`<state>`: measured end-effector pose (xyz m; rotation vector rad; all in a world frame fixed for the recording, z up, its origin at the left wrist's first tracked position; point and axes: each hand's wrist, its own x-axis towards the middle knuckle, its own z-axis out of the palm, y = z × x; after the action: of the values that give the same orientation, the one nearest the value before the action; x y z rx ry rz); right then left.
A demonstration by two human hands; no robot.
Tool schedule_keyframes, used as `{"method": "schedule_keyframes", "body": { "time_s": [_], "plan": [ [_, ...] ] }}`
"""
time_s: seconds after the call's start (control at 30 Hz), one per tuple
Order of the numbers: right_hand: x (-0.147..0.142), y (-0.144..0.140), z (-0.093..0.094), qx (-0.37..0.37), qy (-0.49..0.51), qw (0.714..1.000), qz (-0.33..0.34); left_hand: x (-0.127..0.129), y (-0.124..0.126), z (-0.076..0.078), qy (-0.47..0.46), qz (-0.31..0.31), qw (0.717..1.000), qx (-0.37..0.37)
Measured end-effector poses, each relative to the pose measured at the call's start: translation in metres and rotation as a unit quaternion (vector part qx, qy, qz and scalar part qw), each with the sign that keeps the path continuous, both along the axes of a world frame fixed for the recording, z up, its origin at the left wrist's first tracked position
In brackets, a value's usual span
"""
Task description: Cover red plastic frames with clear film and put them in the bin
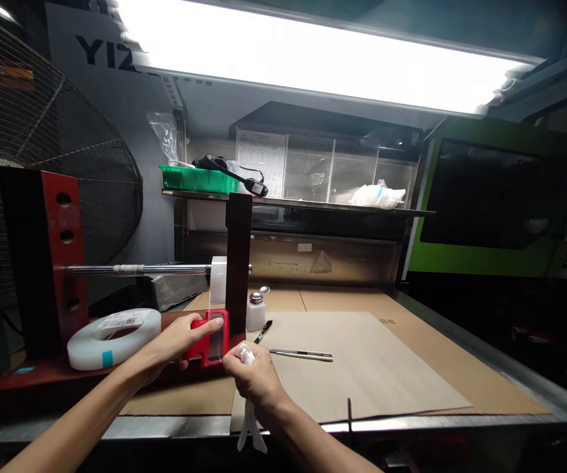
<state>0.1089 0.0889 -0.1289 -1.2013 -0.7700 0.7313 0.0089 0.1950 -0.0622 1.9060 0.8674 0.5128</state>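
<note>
In front of the red stand (46, 276), the left hand (177, 341) presses a finger on the red cutter (211, 338) while the right hand (253, 374) grips white film (249, 420), so the pull-and-cut step seems underway, needing steady tension.

Left hand (177, 341) pointing; right hand (253, 374) fisted

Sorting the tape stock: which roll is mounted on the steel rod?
The narrow clear roll beside the dark upright; the wide white roll lies flat on the red base.
</note>
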Motion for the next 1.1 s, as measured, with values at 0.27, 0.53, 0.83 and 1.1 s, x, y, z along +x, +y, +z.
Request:
{"method": "schedule_keyframes", "body": {
  "time_s": [0.27, 0.53, 0.83, 1.1],
  "plan": [
    [-0.0006, -0.0035, -0.0018, -0.005, -0.02, 1.0, -0.002, 0.0002, -0.0025, 0.0006, 0.004, 0.0, 1.0, 0.008],
    [0.0011, -0.0039, -0.0032, -0.01, -0.036, 0.999, -0.007, -0.0004, -0.0003, -0.0011, 0.006, -0.014, 1.0, 0.02],
    [0.0007, -0.0028, -0.005, -0.025, -0.062, 0.998, -0.006, -0.0005, 0.0017, -0.0018, 0.002, -0.023, 0.999, 0.022],
    [0.0036, -0.0081, 0.0017, -0.011, -0.197, 0.98, -0.03, -0.0018, 0.0049, -0.0051, -0.019, -0.056, 0.998, 0.015]
  ]
}}
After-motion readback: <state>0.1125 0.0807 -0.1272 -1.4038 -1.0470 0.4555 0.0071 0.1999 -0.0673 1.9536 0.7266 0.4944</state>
